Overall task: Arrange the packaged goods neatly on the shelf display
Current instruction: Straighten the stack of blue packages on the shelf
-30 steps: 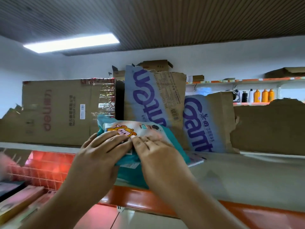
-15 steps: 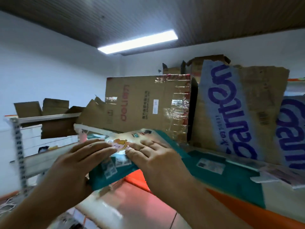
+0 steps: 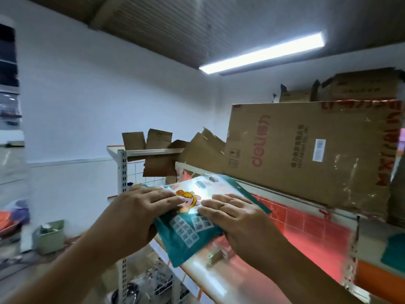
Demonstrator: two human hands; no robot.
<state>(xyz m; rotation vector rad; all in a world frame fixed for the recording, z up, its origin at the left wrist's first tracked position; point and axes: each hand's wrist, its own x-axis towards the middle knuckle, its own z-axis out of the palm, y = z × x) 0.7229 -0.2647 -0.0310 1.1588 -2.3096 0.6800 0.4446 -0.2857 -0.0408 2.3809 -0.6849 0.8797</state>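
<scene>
Since 0.5 s ago the view has swung left: the blue-printed cartons are out of frame and the brown cardboard box [image 3: 306,154] now sits up and right of the hands. The pack [image 3: 188,235] is still between both hands.

Pack: soft glossy plastic pouch, flat and rectangular, teal with a white panel and an orange cartoon figure. The glare on it is strong. It is tilted, with its near corner hanging past the shelf [image 3: 295,235] edge.

Left hand [image 3: 140,207] and right hand [image 3: 232,211] hold the pack by its two sides. The fingers lie straight and flat on top with the tips nearly meeting. The thumbs are out of sight under the edges.

The shelf under and right of the right hand is smooth metal, white with an orange lip. The box is corrugated, creased and taped, and stands on the tier beyond the fingertips. Below and left of the left hand is a pale green bin [image 3: 49,236]; its contents are blurred.
</scene>
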